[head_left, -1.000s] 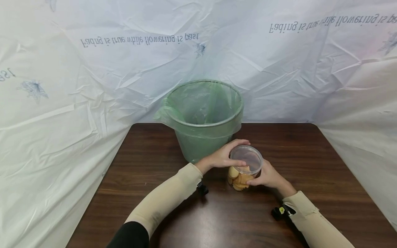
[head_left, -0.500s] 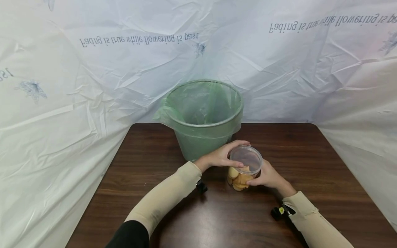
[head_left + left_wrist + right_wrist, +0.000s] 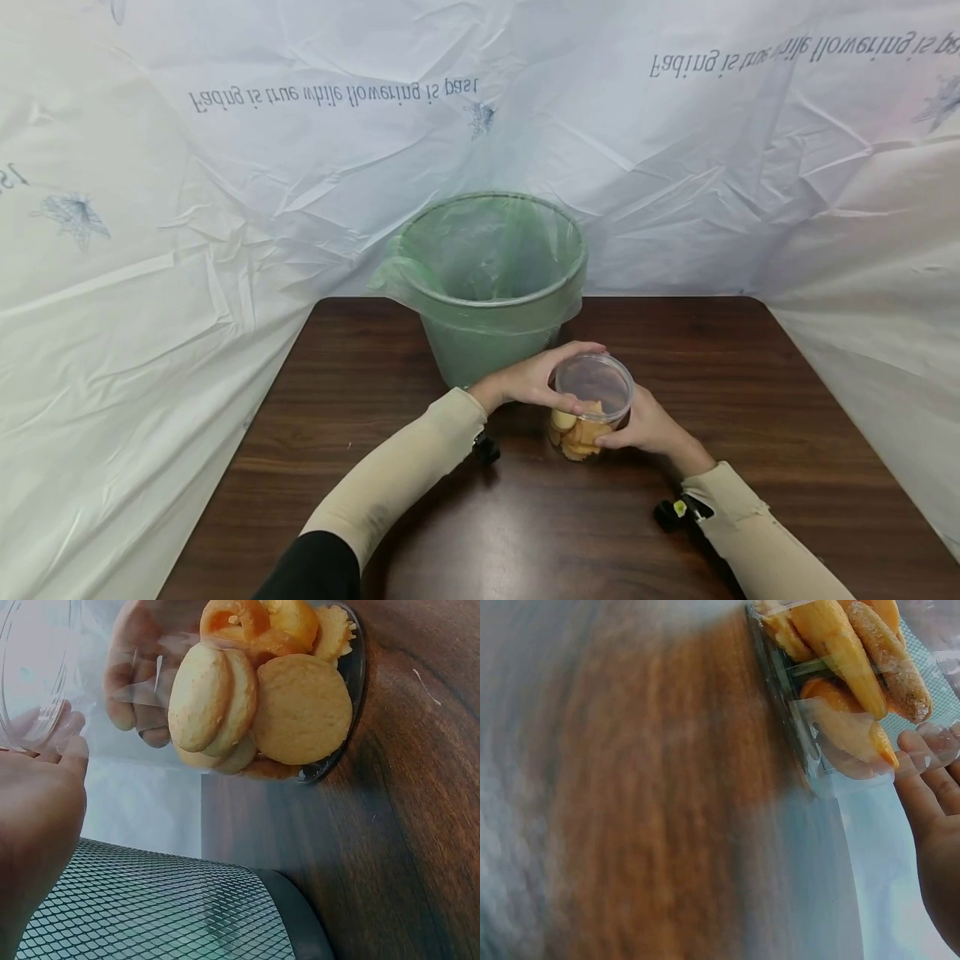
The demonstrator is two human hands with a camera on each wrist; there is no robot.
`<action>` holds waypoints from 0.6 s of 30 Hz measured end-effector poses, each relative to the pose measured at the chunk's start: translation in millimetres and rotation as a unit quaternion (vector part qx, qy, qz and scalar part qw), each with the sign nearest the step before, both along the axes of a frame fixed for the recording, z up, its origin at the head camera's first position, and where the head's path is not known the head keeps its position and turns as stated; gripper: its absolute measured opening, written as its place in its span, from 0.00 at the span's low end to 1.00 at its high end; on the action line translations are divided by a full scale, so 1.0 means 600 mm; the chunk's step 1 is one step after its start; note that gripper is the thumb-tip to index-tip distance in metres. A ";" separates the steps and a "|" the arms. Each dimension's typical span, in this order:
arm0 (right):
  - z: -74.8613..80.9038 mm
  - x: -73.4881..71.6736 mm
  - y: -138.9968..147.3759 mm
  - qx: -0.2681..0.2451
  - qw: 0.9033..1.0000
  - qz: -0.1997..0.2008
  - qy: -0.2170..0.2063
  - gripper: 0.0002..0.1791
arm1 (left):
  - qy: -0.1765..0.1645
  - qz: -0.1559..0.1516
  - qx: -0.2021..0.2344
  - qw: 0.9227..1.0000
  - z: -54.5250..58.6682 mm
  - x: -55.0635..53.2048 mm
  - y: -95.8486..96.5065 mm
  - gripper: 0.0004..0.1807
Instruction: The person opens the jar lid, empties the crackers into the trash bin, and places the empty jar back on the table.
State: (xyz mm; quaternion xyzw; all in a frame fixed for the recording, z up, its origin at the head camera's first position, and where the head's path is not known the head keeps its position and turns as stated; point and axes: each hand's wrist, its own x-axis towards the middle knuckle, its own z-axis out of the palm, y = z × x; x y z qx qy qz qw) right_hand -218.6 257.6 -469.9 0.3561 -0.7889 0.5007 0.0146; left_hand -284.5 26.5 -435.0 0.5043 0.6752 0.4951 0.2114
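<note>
A clear plastic jar [image 3: 577, 433], part filled with cookies, stands on the table in front of the green-lined basket. My left hand [image 3: 536, 379] spans the clear lid [image 3: 596, 387], thumb on the near rim and fingers round the far side. My right hand [image 3: 648, 425] grips the jar's right side, its thumb on the front. Through the jar wall in the left wrist view show round cookies [image 3: 304, 709] and a pretzel-shaped piece [image 3: 234, 622], with the right hand's fingers [image 3: 135, 697] behind. In the right wrist view, finger-shaped biscuits [image 3: 840, 656] lie inside.
A mesh wastebasket [image 3: 491, 350] with a green plastic bag [image 3: 495, 312] folded over its rim stands just behind the left hand. The dark wood table [image 3: 487, 533] reaches back to a white printed sheet [image 3: 337, 167].
My left hand has turned slightly on the lid; its thumb has slid left and nearer along the rim. The right hand and the jar have stayed nearly in place.
</note>
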 end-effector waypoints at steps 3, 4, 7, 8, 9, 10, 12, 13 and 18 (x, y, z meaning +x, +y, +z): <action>0.000 -0.001 0.000 -0.002 1.000 0.003 -0.001 0.55 | -0.010 -0.005 -0.003 1.000 -0.001 0.000 0.000 0.50; 0.000 -0.001 0.000 -0.002 1.000 0.003 0.000 0.55 | -0.013 -0.005 -0.001 1.000 -0.001 0.000 0.000 0.50; 0.000 -0.002 0.000 -0.003 1.000 0.006 0.005 0.55 | -0.015 -0.004 0.002 1.000 -0.002 0.001 -0.001 0.52; 0.000 -0.002 -0.001 -0.004 1.000 0.006 0.008 0.55 | -0.014 -0.003 0.002 1.000 -0.002 0.001 -0.001 0.52; 0.001 -0.002 -0.001 -0.003 1.000 0.007 0.013 0.55 | -0.013 -0.002 0.003 1.000 -0.002 0.001 -0.001 0.52; 0.001 -0.002 -0.001 -0.002 1.000 0.007 0.016 0.55 | -0.011 -0.002 0.003 1.000 -0.003 0.001 -0.002 0.52; 0.001 -0.002 -0.001 0.000 1.000 0.009 0.016 0.55 | -0.004 0.000 0.002 1.000 -0.003 0.002 -0.002 0.52; 0.001 -0.002 -0.001 0.000 1.000 0.008 0.015 0.55 | 0.001 0.002 -0.001 1.000 -0.002 0.002 -0.002 0.52; 0.001 -0.001 0.000 0.006 1.000 0.001 0.002 0.56 | 0.028 0.018 -0.003 0.999 0.004 0.007 -0.003 0.52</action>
